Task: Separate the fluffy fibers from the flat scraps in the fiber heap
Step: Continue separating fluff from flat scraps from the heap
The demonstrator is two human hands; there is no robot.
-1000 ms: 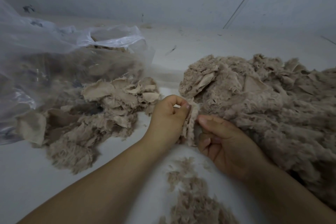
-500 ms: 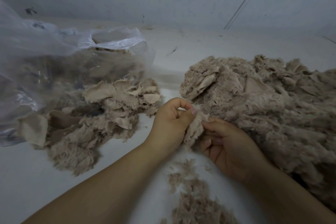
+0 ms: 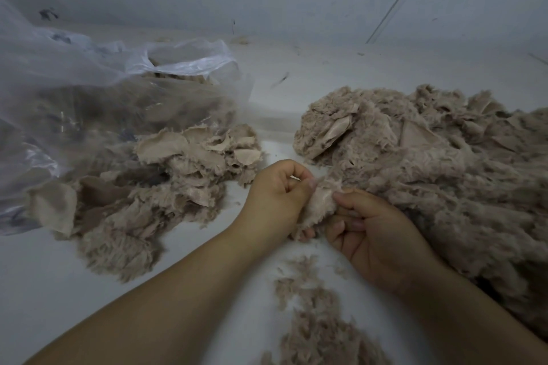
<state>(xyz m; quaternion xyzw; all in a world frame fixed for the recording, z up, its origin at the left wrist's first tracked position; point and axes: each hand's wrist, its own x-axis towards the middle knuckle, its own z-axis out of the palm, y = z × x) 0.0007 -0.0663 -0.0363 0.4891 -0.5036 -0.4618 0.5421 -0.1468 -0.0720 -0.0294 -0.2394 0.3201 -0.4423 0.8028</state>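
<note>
Head view: fluffy scrap (image 3: pixel 318 207) pinched btwn left hand (image 3: pixel 278 195) & right hand (image 3: pixel 373 234).

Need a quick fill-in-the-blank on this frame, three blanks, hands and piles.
1. Both hands, left and right, pinch one ____ scrap between them.
2. The big heap lies to the person's ____.
3. The clear ____ at far left holds more fibers.

Missing words: fluffy; right; bag
</note>
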